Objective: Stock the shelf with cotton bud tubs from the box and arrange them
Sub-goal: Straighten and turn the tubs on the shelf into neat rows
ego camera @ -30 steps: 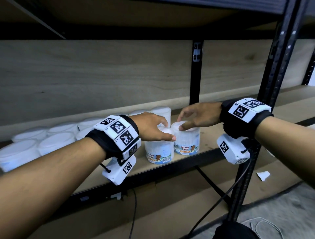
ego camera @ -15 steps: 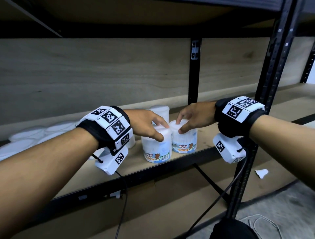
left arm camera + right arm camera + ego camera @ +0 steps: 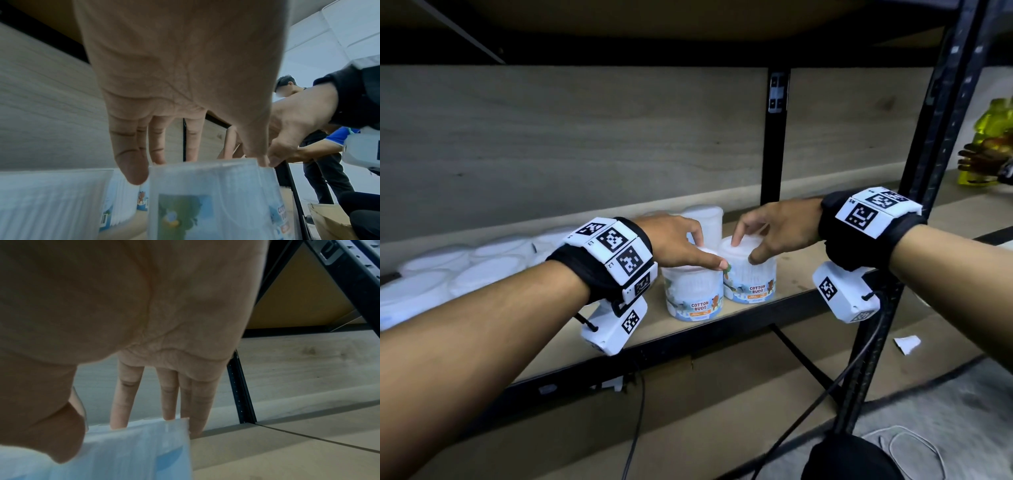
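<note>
Two cotton bud tubs stand side by side near the front edge of the wooden shelf. My left hand grips the lid of the left tub from above, thumb at the front rim. My right hand holds the right tub, index finger on the lid, thumb on the near side. A third tub stands behind them. Several more tubs fill the shelf to the left. The left wrist view has the held left tub under my fingers; the right wrist view shows the right tub.
A black rear post rises just behind the tubs, and a black front post stands at right. A yellow bottle sits in the neighbouring bay. Cables hang under the shelf. A cardboard box and other people are off to the right.
Both hands have stayed on the two front tubs. The left tub has turned so its COTTON BUDS label faces forward more than the barcode did before.
</note>
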Tool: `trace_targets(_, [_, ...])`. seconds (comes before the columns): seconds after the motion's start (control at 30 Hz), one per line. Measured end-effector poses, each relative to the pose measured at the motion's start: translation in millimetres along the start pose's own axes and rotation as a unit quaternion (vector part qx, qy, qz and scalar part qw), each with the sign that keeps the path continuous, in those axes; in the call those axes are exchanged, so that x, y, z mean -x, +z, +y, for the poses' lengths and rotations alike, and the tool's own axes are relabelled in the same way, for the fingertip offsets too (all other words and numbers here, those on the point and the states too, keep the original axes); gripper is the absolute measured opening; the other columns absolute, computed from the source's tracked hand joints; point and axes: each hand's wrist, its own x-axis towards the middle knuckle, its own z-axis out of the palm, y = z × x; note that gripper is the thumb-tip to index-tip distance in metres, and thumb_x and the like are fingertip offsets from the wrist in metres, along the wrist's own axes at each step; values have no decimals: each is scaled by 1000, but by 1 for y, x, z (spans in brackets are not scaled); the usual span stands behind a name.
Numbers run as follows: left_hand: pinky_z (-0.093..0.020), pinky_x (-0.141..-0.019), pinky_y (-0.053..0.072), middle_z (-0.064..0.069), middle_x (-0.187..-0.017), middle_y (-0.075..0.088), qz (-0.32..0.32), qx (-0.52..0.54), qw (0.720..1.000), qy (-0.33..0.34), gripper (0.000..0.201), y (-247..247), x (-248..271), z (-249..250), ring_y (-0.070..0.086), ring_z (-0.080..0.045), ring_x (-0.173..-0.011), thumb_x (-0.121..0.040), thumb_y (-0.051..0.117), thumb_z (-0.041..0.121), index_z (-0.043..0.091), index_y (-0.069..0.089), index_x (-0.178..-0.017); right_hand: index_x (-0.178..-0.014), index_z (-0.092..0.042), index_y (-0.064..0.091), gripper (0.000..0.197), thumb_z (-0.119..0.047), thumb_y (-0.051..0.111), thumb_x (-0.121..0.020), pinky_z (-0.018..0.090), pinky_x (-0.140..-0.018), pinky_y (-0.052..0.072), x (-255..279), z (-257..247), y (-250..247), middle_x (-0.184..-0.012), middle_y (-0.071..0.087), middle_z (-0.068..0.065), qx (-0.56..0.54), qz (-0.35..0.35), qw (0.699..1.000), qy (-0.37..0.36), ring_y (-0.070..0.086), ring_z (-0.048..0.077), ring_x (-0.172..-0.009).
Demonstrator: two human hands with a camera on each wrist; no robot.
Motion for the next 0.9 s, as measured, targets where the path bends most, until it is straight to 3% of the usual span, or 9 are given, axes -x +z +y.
trace_targets(0.17, [-35, -97, 45, 2, -120, 59, 20, -17, 999, -22, 69, 3, -1, 4, 53, -21, -108, -65, 56, 86, 32, 60, -108, -108, -42, 64, 32, -33, 73, -80, 26, -96, 45, -3, 5, 1, -134, 58, -7, -15, 0, 1000, -6, 55, 10, -117])
trace_targets(0.4, [-33, -90, 45, -1, -123, 58, 29, -47, 998, -29, 73, 3, 4, 11, 51, -20, -110, -73, 50, 83, 26, 58, -118, -104, -44, 64, 31, -35, 74, -76, 33, -98, 49, -6, 8, 2, -132, 59, -7, -24, -8, 1000, -8, 57, 14, -117])
trace_targets(0.53, [-33, -93, 45, -2, -128, 57, 28, -51, 998, -27, 74, 3, 6, 11, 50, -20, -113, -74, 48, 83, 26, 57, -121, -105, -44, 63, 32, -33, 74, -77, 31, -97, 48, -8, 9, 2, -135, 57, -6, -25, -12, 1000, -7, 57, 14, -118])
trace_targets(0.73, [-31, -95, 41, 0, -140, 52, 35, -45, 998, -19, 82, 3, 9, 5, 49, -22, -125, -76, 46, 83, 28, 50, -136, -107, -47, 61, 31, -41, 72, -78, 36, -107, 42, -6, 7, 0, -138, 54, -10, -18, -22, 1000, 4, 52, 13, -124])
trace_targets(0.9, [-33, -101, 42, 1, -135, 58, 52, -24, 998, -20, 79, -5, 13, -13, 51, -21, -124, -78, 46, 81, 28, 50, -136, -108, -42, 65, 29, -50, 69, -81, 33, -106, 41, -6, -4, -8, -122, 63, -15, -6, 11, 1000, -5, 55, 10, -118])
